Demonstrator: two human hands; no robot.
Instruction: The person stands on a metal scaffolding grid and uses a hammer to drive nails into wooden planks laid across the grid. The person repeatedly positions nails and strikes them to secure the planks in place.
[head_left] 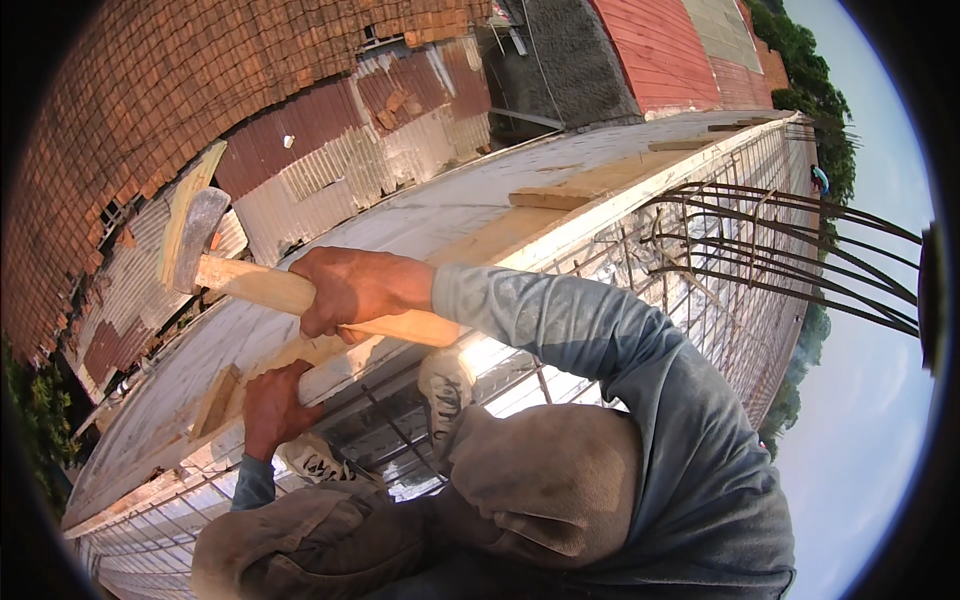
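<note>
My right hand [365, 292] is closed round the pale wooden handle of a hammer [258, 284]. The hammer's worn grey metal head is raised at the left, above the formwork. Below it, my left hand [275, 408] grips the edge of a wooden board [345, 375] that runs along the top of the formwork. Its fingertips are partly hidden, and whether a nail is among them I cannot tell. A short wood block [214, 400] stands on the board just left of that hand.
I crouch with my shoes [445, 390] on a rebar grid [375, 415] beside the formwork edge. Long bent rebars [800, 245] stick out at the right. More wood blocks [550, 198] sit farther along the board. Past the edge lie lower tiled roofs [230, 70] and rusty metal sheets [310, 150].
</note>
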